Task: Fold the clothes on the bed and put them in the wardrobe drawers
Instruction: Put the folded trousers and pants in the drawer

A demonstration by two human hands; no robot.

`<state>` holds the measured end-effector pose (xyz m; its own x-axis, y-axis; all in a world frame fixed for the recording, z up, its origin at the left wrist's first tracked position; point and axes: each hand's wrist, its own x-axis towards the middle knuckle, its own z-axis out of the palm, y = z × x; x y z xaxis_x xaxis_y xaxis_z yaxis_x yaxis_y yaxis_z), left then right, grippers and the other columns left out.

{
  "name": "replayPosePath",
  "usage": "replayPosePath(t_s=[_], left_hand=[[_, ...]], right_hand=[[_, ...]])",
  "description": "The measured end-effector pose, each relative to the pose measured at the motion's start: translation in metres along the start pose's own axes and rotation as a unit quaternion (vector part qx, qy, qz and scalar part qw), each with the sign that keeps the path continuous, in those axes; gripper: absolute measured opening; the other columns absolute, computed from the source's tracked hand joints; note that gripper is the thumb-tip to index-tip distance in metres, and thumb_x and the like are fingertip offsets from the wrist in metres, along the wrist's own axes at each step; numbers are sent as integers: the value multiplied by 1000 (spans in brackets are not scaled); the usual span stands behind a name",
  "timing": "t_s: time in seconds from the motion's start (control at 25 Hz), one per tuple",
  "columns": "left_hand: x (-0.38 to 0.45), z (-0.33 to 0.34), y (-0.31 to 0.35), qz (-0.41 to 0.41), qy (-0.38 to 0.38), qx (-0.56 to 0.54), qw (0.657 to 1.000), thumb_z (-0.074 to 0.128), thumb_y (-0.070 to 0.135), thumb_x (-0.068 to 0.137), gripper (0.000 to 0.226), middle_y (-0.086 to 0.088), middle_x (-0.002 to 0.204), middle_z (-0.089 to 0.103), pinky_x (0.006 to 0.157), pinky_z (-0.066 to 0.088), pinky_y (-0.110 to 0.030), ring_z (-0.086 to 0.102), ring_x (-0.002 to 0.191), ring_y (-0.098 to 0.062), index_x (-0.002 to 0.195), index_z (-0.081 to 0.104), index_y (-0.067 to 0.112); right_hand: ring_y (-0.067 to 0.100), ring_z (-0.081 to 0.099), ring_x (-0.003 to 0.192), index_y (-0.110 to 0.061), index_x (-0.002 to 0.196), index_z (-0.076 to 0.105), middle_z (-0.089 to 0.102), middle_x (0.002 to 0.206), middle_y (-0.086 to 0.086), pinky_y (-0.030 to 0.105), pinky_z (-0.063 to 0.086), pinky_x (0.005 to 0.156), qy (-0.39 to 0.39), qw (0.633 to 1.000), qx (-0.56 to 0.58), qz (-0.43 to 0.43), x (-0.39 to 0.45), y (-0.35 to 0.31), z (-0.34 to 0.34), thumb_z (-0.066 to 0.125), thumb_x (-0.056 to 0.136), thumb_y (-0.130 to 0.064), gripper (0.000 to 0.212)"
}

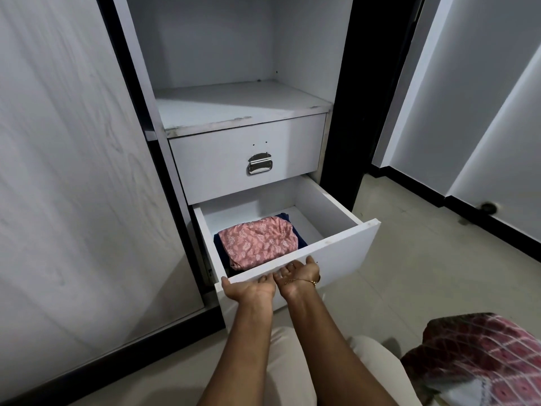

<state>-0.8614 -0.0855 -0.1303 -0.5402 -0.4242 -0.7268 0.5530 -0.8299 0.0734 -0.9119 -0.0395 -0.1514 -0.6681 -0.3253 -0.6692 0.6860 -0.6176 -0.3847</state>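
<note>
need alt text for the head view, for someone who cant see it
Two hands, left hand and right hand, rest palm-up against the front of the open lower drawer, which holds a folded pink floral cloth on dark clothing. The upper drawer is closed.

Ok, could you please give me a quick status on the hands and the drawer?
Left hand and right hand open, against lower drawer front. Drawer pulled out, pink floral garment folded inside. Nothing blocking it.
</note>
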Motion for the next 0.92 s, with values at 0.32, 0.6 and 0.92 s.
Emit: replayPosePath(t_s=[0.32, 0.6, 0.92], left_hand=[[67, 33, 32, 9, -64, -8, 998, 32, 67, 87, 85, -21, 147, 32, 113, 25, -50, 32, 135, -37, 145, 26, 5], [136, 87, 62, 17, -120, 8, 993, 26, 76, 83, 104, -24, 154, 6, 117, 7, -48, 7, 143, -38, 148, 3, -1], [198, 139, 86, 39, -178, 31, 983, 20, 79, 81, 107, -25, 153, -12, 115, 1, -47, -7, 143, -37, 147, -13, 2]], right_hand=[[29, 23, 140, -6, 147, 19, 24, 153, 13, 41, 16, 115, -83, 996, -26, 33, 42, 1, 61, 18, 100, -41, 59], [25, 11, 145, -11, 149, 15, 15, 156, 9, 42, 6, 118, -128, 990, -20, 57, 129, 12, 121, 16, 98, -46, 62], [18, 51, 101, -8, 147, 18, 50, 124, 3, 37, 29, 100, -179, 983, 12, 39, 195, 0, 156, 10, 98, -46, 62]])
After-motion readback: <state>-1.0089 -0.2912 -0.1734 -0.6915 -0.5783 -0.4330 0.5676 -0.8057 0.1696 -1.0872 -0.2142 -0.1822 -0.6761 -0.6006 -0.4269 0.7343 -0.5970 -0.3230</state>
